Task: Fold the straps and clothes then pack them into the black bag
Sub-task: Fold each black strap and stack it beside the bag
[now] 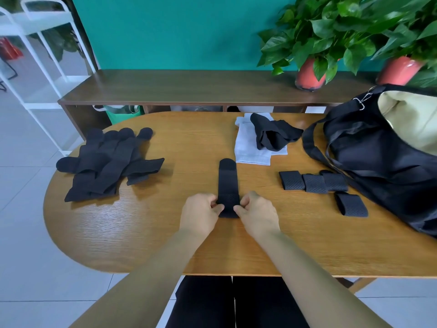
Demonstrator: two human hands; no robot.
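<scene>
A black strap (227, 183) lies lengthwise in the middle of the wooden table (146, 223), its near end folded over. My left hand (201, 214) pinches that near end from the left, and my right hand (256, 213) pinches it from the right. A pile of unfolded black straps (106, 162) sits at the left. Several folded straps (314, 183) lie at the right, one more (351, 204) nearer me. A white cloth (248, 147) with a crumpled black garment (272, 134) on it lies at the back. The black bag (383, 157) stands open at the right, its cream lining showing.
A dark wooden sideboard (189, 86) runs behind the table, with two potted plants (312, 43) at its right end. A white metal rack (35, 55) stands at the far left on the tiled floor. The bag's shoulder strap (309, 143) loops onto the table.
</scene>
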